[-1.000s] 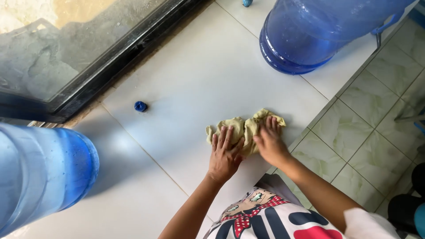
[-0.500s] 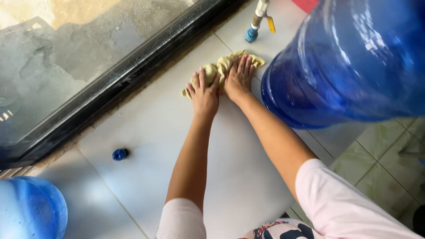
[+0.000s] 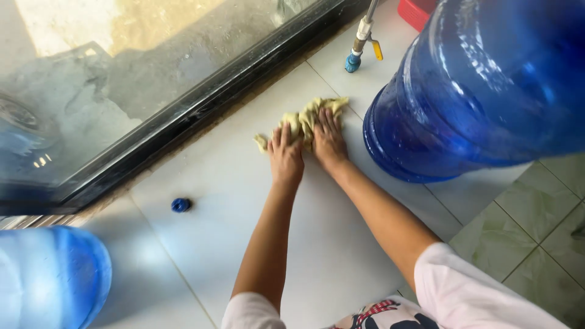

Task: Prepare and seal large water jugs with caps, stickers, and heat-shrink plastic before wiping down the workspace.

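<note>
Hands [image 3: 308, 149] on rag [image 3: 304, 119] beside jug [image 3: 481, 85]

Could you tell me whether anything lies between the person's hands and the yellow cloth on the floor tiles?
Nothing visible does: the left hand and right hand both press flat on the yellow cloth.

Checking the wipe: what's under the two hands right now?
A crumpled yellow cloth lies under the left hand and right hand, on the white floor tile. The tile beneath the cloth is covered.
</note>
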